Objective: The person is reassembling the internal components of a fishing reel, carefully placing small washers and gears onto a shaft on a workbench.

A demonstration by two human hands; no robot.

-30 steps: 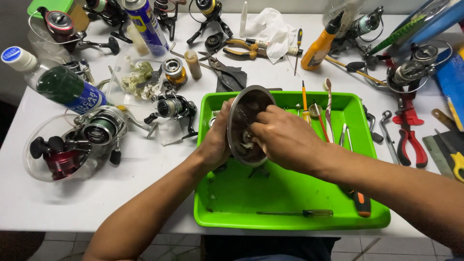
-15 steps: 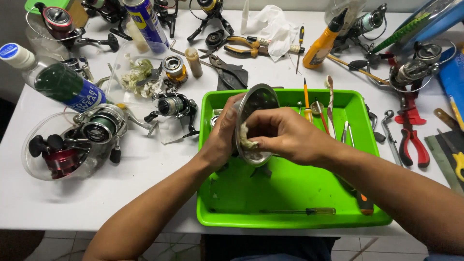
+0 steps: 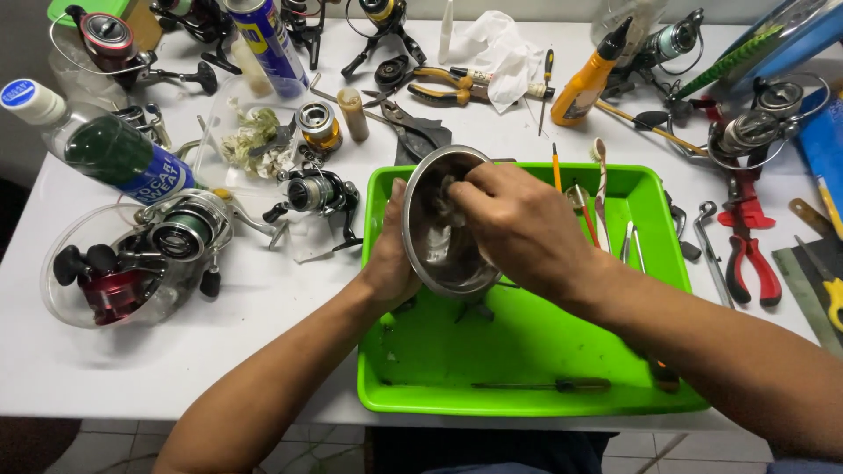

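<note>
So the metal bowl (image 3: pixel 443 224) is held tipped on its side above the green tray (image 3: pixel 527 351), cupped from behind by the left hand (image 3: pixel 391 263), fingers wrapped round the back of it. The right hand (image 3: pixel 518 224) is pushed into the open mouth, fingertips pinched together on a small wad of whitish cloth (image 3: pixel 450 195) that's pressed against the inside wall.

Things that could easily go sideways here: the bowl is only gripped from one side, so if too much pressure is put on the wad, it could be shoved out of the left palm and dropped into the tray. If it's greasy inside (can't really be told from the shine), that slip gets likelier.

A thin screwdriver (image 3: pixel 540 384) is lying loose in the tray right under the forearms, and more small tools (image 3: pixel 601 202) are propped along the far edge just beside the right wrist. Those could be knocked about by an elbow or a falling bowl.

The fishing reel (image 3: pixel 316 193) sits just beside the tray's left rim, so it could get bumped too.
</note>
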